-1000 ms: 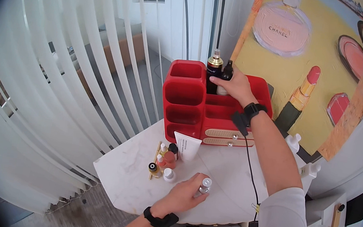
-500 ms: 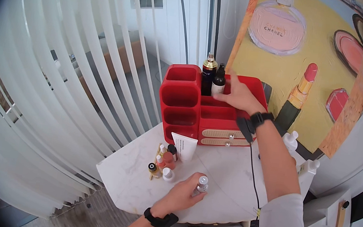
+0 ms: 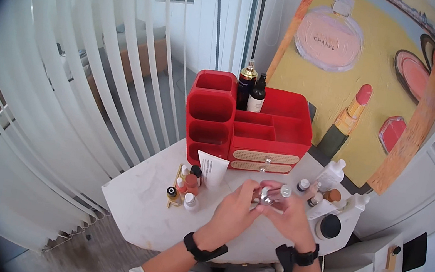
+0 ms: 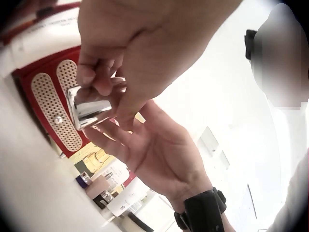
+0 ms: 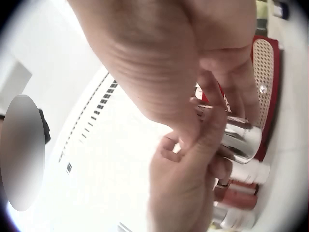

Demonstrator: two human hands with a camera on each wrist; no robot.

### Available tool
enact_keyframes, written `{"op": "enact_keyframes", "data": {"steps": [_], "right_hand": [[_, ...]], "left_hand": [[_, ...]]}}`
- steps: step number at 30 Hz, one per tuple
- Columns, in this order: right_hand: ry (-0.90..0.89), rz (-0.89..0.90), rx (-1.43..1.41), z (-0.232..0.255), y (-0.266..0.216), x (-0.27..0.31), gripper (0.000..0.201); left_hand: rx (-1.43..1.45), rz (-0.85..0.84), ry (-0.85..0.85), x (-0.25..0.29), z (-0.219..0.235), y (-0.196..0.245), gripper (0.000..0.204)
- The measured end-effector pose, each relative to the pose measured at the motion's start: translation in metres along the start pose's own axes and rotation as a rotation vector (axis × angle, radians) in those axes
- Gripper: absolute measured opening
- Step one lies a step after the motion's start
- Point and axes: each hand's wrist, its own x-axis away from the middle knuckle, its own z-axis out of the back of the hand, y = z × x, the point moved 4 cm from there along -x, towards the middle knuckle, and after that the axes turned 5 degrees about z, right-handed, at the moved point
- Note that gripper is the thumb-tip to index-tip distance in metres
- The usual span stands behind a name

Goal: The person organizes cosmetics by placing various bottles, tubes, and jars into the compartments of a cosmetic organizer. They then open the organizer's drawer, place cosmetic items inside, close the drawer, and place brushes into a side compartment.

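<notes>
Above the white tabletop (image 3: 144, 215), the left hand (image 3: 233, 211) pinched a tilted silvery bottle (image 4: 92, 107) beside the right hand (image 3: 293, 221), whose grip I couldn't make out, apparently mid-handling, the next move seeming to want steady, coordinated fingers.
</notes>
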Motion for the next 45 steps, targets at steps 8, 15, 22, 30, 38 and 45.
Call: {"op": "enact_keyframes", "data": {"steps": [8, 15, 22, 30, 38, 45], "right_hand": [[0.404, 0.209, 0.232, 0.095, -0.033, -0.151, 0.036], [0.218, -0.001, 0.443, 0.103, 0.041, -0.264, 0.044], [0.101, 0.045, 0.639, 0.083, 0.046, -0.277, 0.05], [0.307, 0.346, 0.466, 0.027, -0.033, -0.136, 0.051], [0.003, 0.112, 0.47, -0.078, 0.068, -0.09, 0.045], [-0.028, 0.135, 0.287, -0.035, 0.043, -0.065, 0.033]], "left_hand": [[-0.101, -0.384, 0.233, 0.004, 0.058, 0.039, 0.061], [-0.275, -0.247, 0.356, 0.06, 0.109, -0.014, 0.039], [-0.287, 0.025, 0.593, 0.105, 0.151, -0.052, 0.035], [-0.203, 0.262, 0.447, 0.103, 0.145, -0.085, 0.059], [-0.218, 0.315, 0.267, 0.085, 0.126, -0.09, 0.092], [-0.211, 0.408, 0.246, 0.087, 0.128, -0.1, 0.121]]}}
